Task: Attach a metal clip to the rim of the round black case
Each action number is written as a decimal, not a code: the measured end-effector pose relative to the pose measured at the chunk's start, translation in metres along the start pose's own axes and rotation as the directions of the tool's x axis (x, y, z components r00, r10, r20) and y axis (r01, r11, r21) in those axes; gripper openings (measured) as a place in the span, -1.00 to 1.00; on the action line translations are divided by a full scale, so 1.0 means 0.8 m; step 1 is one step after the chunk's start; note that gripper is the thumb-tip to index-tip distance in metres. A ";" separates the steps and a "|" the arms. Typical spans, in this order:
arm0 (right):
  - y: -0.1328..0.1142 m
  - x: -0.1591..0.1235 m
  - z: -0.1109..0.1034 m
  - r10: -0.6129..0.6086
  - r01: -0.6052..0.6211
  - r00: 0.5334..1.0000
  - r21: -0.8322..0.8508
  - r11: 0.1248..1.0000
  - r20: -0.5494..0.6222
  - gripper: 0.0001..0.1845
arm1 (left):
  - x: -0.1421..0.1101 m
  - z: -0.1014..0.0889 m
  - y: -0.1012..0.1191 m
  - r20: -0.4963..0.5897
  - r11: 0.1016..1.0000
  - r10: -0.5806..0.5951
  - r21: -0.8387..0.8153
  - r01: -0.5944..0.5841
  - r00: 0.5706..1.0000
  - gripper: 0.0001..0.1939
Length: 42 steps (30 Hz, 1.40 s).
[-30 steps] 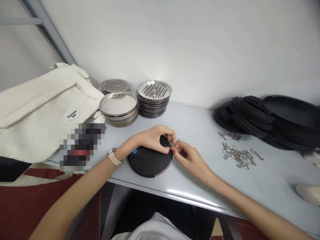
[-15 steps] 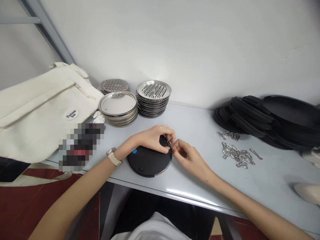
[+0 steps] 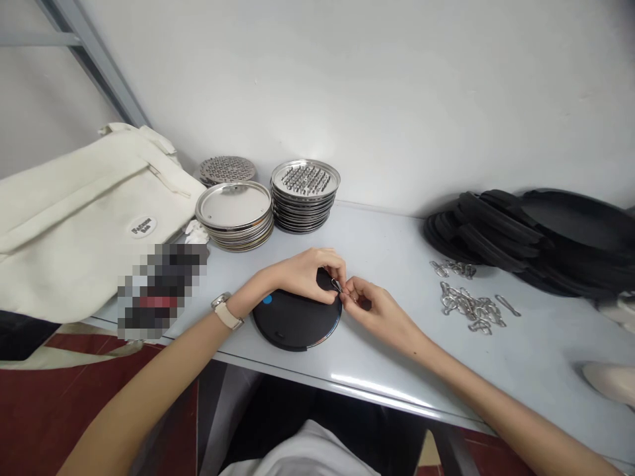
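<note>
A flat black round disc (image 3: 295,324) with a blue dot and a shiny strip along part of its rim lies on the table in front of me. My left hand (image 3: 315,274) is closed at its upper right edge, thumb and fingers curled around a small tab there. At that edge sits a small bent-wire metal clip (image 3: 336,285), partly covered by fingers. My right hand (image 3: 370,304) pinches the clip's outer end between thumb and fingertips. How the clip meets the tab is too small to make out.
Several loose wire clips (image 3: 469,305) lie to the right, before a pile of black round pieces (image 3: 496,231). At the back stand stacks of metal grater discs (image 3: 305,182) and plain metal discs (image 3: 235,205). A cream bag (image 3: 94,218) rests on the left.
My right fingertips have shifted slightly at the clip, and a little more of the wire shows. My left hand and the disc have stayed in place.
</note>
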State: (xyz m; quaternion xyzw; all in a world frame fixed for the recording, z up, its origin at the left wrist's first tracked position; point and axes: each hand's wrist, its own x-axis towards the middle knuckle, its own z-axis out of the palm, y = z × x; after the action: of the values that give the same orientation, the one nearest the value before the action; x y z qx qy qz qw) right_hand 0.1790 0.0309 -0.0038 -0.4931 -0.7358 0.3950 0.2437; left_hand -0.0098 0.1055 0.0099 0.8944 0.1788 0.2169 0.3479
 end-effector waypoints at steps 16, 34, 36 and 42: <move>-0.003 -0.002 0.002 -0.058 0.049 0.998 -0.249 0.967 -0.026 -0.65 | 0.000 0.002 -0.002 -0.022 0.999 0.031 -0.032 -0.032 0.999 -0.83; -0.005 -0.002 0.003 -0.074 0.066 0.997 -0.255 0.965 -0.023 -0.66 | -0.001 0.002 0.003 -0.035 0.999 0.037 -0.027 -0.038 0.999 -0.83; -0.005 -0.002 0.002 -0.073 0.066 0.997 -0.253 0.965 -0.018 -0.67 | -0.001 0.002 0.003 -0.032 0.999 0.039 -0.029 -0.040 0.999 -0.84; -0.006 -0.002 0.002 -0.064 0.062 0.998 -0.248 0.967 0.000 -0.66 | -0.001 0.002 0.001 -0.021 0.998 0.049 -0.038 -0.050 0.999 -0.83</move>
State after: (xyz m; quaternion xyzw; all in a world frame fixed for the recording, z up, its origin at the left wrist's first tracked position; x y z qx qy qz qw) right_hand 0.1760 0.0282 -0.0006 -0.4978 -0.7936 0.2902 0.1956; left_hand -0.0096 0.1033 0.0093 0.8894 0.1558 0.2380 0.3579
